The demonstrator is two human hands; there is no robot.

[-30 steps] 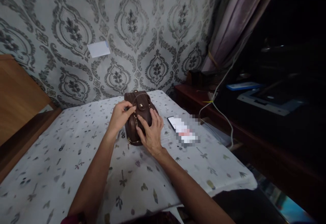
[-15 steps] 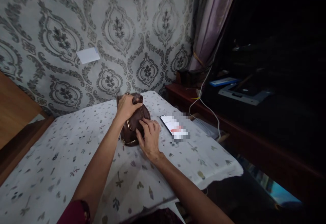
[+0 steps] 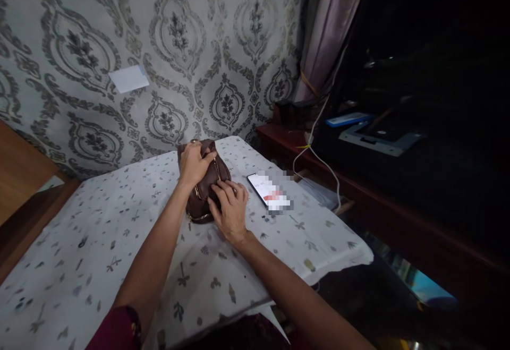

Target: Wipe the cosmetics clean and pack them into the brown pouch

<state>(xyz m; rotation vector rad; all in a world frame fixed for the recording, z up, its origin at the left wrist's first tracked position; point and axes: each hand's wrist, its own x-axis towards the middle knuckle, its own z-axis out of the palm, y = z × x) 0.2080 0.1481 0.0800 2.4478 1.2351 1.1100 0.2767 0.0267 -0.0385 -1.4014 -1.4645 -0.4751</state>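
A small dark brown leather handbag with gold zippers rests on the cloth-covered table. My left hand is closed over its top edge, the thumb near the upper zipper and a strap. The other fingertips are partly hidden behind the bag. Against the bag's near right side lies my right hand, its fingers stretched out and touching the leather. Just to the right is a phone with a lit screen, partly blurred out.
The table wears a white cloth with small plant prints. Behind it rises a patterned wall with a white card. To the right, a white cable hangs by a dark red wooden shelf. Wooden furniture stands left.
The strap by my left thumb sits lower, and more of the upper zipper shows. Both hands remain on the bag. The whole view has shifted slightly.
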